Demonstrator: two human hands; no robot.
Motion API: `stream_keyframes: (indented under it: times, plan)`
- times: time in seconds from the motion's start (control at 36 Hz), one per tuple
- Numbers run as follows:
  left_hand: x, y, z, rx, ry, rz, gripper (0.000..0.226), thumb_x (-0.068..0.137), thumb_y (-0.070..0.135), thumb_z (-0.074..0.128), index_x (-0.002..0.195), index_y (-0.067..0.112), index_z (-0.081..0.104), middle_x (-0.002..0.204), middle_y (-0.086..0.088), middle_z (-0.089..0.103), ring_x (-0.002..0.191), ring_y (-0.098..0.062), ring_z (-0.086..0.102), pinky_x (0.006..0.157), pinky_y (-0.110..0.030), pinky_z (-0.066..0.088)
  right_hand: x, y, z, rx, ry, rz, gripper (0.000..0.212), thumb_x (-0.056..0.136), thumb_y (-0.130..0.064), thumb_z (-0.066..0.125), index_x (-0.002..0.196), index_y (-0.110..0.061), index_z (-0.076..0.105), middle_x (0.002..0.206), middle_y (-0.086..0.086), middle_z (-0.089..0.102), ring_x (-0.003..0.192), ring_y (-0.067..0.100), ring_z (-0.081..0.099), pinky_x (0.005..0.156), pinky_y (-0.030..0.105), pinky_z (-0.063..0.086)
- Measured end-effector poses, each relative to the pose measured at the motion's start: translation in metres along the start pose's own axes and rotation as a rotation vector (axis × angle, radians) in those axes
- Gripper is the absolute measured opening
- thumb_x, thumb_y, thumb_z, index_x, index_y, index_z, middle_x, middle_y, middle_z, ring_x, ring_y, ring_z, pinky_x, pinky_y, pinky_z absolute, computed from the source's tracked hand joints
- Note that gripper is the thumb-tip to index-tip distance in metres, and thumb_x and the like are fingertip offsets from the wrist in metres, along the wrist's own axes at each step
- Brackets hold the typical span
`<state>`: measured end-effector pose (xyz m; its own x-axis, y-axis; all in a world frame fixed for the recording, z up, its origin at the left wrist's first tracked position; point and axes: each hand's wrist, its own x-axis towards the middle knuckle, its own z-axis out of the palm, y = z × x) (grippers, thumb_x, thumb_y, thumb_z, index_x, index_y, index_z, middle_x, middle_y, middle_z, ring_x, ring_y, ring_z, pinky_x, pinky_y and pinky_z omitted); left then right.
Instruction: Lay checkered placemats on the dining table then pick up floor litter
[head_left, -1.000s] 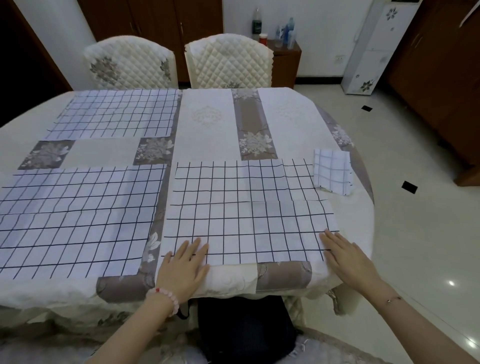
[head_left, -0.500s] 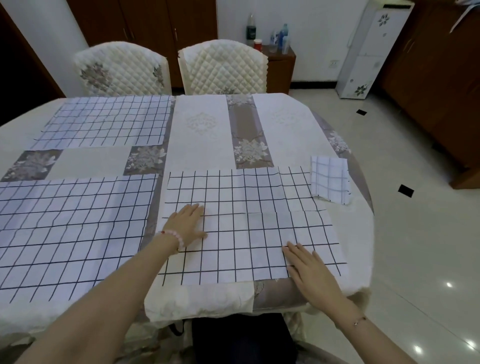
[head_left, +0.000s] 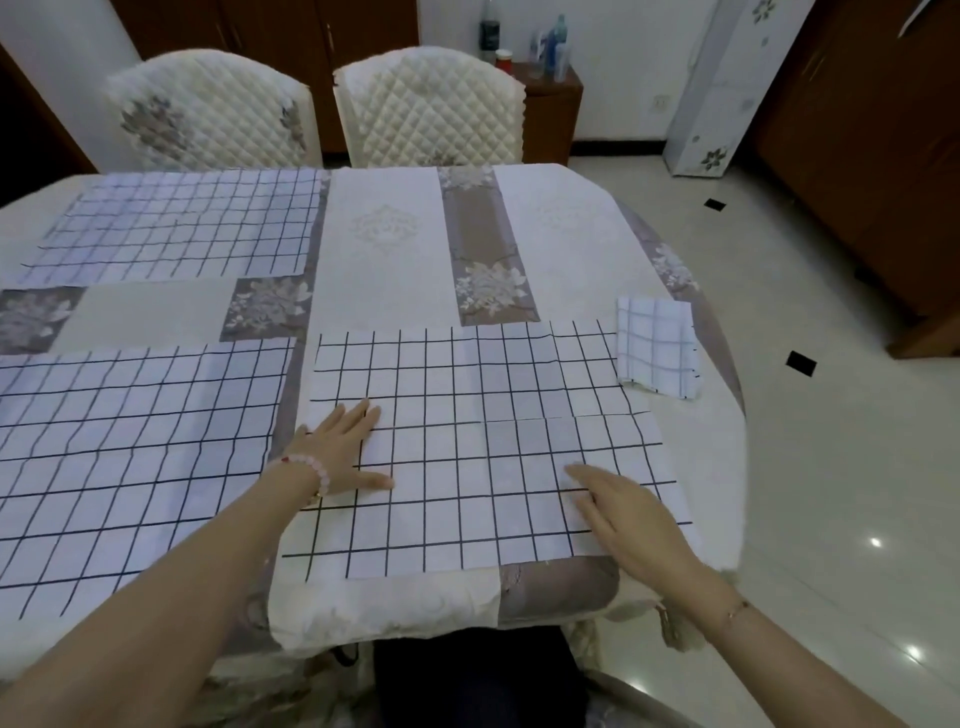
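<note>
A white checkered placemat (head_left: 483, 415) lies unfolded on the dining table (head_left: 395, 249) right in front of me. My left hand (head_left: 340, 449) rests flat on its left part with the fingers spread. Pressed flat near its front right corner is my right hand (head_left: 631, 519). Two more checkered placemats lie spread out, one at the near left (head_left: 130, 452) and one at the far left (head_left: 176, 228). A folded checkered placemat (head_left: 657, 345) sits by the table's right edge, overlapping the front mat's far right corner.
Two quilted cream chairs (head_left: 431, 104) stand at the table's far side. A white cabinet (head_left: 722, 88) and a low wooden cabinet with bottles (head_left: 540, 78) stand by the back wall. Glossy tiled floor (head_left: 831, 467) with small black inlays (head_left: 800, 362) lies to the right.
Both hands have slid forward across the front placemat from its near edge, the left toward the middle left and the right inward from the corner. The mat now lies flatter.
</note>
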<state>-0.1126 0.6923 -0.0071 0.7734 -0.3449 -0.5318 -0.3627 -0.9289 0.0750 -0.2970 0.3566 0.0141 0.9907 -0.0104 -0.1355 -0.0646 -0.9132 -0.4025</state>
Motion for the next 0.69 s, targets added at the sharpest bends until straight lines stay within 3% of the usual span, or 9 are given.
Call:
stream_keyframes:
  times: [0.08,0.19,0.33,0.44,0.56,0.69]
  plan:
    - [-0.002,0.002,-0.001,-0.001,0.007,-0.005,0.113,0.066,0.083,0.044,0.148,0.031,-0.015,0.156,0.013,-0.023,0.146,-0.017,-0.014,0.116,-0.055,0.005,0.035,-0.003,-0.016,-0.009,0.118,0.01,0.039,0.099,-0.027,0.041,0.137,-0.022,0.048,0.14,-0.003,0.052,0.127,0.015,0.047,0.102,0.026,0.036]
    - [-0.015,0.01,-0.003,0.006,0.062,-0.001,0.103,0.075,0.075,0.046,0.15,0.029,-0.009,0.158,0.007,-0.017,0.147,-0.018,-0.01,0.118,-0.049,0.0,0.08,-0.004,-0.028,-0.053,0.079,0.002,0.042,0.099,-0.023,0.039,0.14,-0.016,0.044,0.146,0.002,0.044,0.135,0.017,0.038,0.108,0.028,0.032]
    - [-0.05,0.043,0.012,-0.038,0.346,0.111,0.066,0.094,0.05,0.04,0.15,0.024,0.016,0.16,0.007,0.009,0.148,-0.014,0.003,0.12,-0.038,0.003,0.105,0.001,-0.025,-0.111,-0.029,0.004,0.044,0.102,-0.026,0.033,0.143,-0.013,0.039,0.153,0.002,0.034,0.141,0.018,0.03,0.116,0.03,0.023]
    - [-0.08,0.072,0.045,-0.064,0.257,0.29,0.054,0.098,0.042,0.028,0.15,0.029,0.019,0.158,0.012,0.009,0.148,-0.013,0.002,0.119,-0.033,0.0,0.109,0.007,-0.018,-0.119,-0.086,0.029,0.044,0.102,-0.025,0.03,0.144,-0.015,0.037,0.155,0.0,0.03,0.143,0.015,0.027,0.116,0.031,0.022]
    - [-0.107,0.083,0.066,0.054,0.342,0.325,0.051,0.092,0.043,0.032,0.136,0.026,0.05,0.144,0.008,0.046,0.133,-0.019,0.044,0.114,-0.036,0.016,0.109,0.013,-0.014,-0.144,-0.096,0.031,0.046,0.102,-0.025,0.029,0.147,-0.017,0.031,0.158,-0.003,0.022,0.145,0.015,0.021,0.117,0.038,0.023]
    - [-0.119,0.078,0.077,0.078,0.358,0.313,0.051,0.092,0.044,0.032,0.136,0.025,0.05,0.144,0.007,0.047,0.132,-0.017,0.045,0.11,-0.03,0.014,0.114,0.017,-0.014,-0.166,-0.146,0.056,0.048,0.103,-0.025,0.024,0.151,-0.021,0.02,0.16,-0.006,0.012,0.148,0.016,0.011,0.118,0.042,0.019]
